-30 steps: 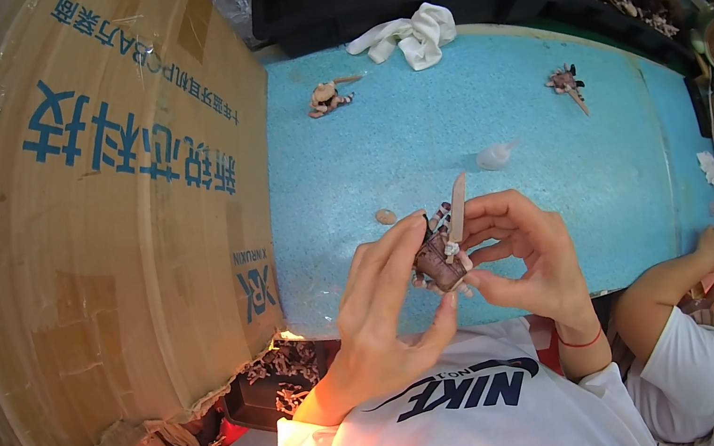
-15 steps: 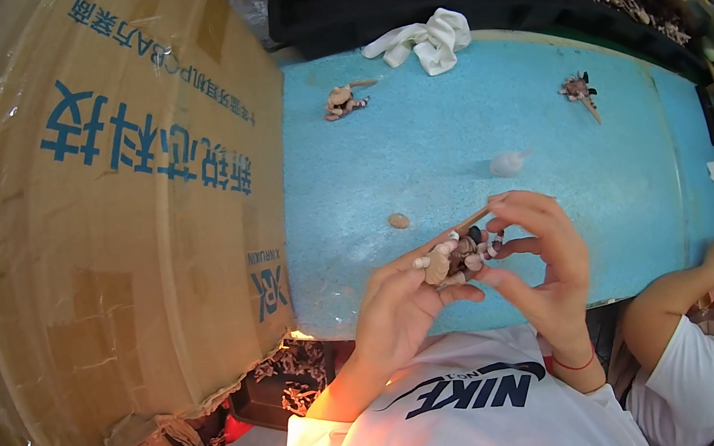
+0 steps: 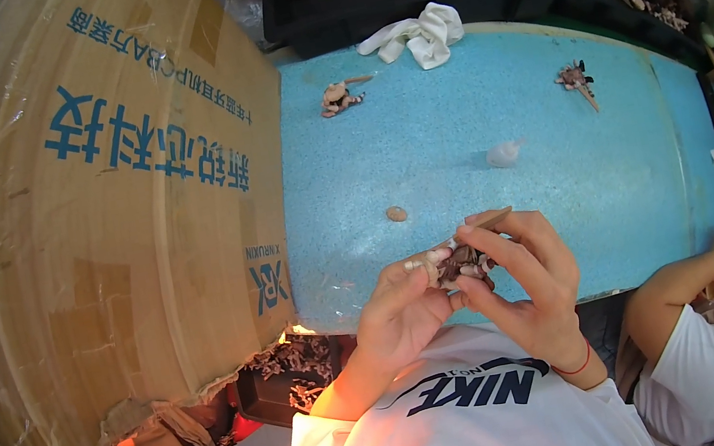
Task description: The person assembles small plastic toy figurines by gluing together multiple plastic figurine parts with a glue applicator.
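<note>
Just over the near edge of the blue table, both hands hold a small toy figurine in brown, beige and dark tones. A flat tan stick-like piece juts out from it to the upper right. My left hand pinches its left side between thumb and fingers. On the other side, my right hand has curled fingers and thumb against it, hiding part of it. A small beige oval piece lies on the table beyond my left hand. A small whitish translucent bottle lies farther off.
A tall cardboard box walls off the left side. Two similar figurines, one at the far left and another at the far right, lie on the blue table. White cloth rests at the back. Another person's arm is at right.
My right hand has shifted slightly left, its fingers curling closer over the figurine. The figurine looks a little turned and is more covered. My left hand stays nearly in place.
</note>
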Demonstrator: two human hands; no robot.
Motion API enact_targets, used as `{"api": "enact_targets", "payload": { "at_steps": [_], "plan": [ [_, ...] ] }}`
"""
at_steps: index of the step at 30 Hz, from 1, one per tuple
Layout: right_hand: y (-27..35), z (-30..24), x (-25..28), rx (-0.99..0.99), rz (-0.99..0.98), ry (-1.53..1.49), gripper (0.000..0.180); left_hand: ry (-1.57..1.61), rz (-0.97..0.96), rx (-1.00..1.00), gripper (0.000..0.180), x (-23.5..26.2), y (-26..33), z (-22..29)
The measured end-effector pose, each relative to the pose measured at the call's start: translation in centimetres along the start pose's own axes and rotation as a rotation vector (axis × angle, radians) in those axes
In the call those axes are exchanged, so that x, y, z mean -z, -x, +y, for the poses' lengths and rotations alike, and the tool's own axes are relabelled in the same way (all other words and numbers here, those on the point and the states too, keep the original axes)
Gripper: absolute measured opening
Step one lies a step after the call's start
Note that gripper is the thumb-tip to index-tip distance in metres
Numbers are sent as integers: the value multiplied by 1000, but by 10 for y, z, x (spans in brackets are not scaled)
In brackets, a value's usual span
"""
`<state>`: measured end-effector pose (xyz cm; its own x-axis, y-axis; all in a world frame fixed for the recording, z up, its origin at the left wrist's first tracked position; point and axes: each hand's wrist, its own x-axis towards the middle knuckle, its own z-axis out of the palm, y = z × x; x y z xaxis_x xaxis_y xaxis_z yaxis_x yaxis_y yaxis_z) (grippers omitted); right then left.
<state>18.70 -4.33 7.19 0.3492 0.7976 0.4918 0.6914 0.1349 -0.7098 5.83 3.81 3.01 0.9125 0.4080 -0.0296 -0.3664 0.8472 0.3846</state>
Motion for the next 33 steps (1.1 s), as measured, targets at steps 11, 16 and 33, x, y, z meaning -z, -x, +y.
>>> {"api": "enact_targets", "payload": {
  "at_steps": [11,16,33],
  "plan": [
    [12,0,10,-161,-53,-256,42,-337,43,-51,44,-6,7,-1],
    [11,-4,14,-316,-127,-562,45,-821,160,-253,46,-16,9,-4],
    [16,4,-2,-251,-96,-796,40,-1402,120,-565,47,-25,10,0]
  ]
}}
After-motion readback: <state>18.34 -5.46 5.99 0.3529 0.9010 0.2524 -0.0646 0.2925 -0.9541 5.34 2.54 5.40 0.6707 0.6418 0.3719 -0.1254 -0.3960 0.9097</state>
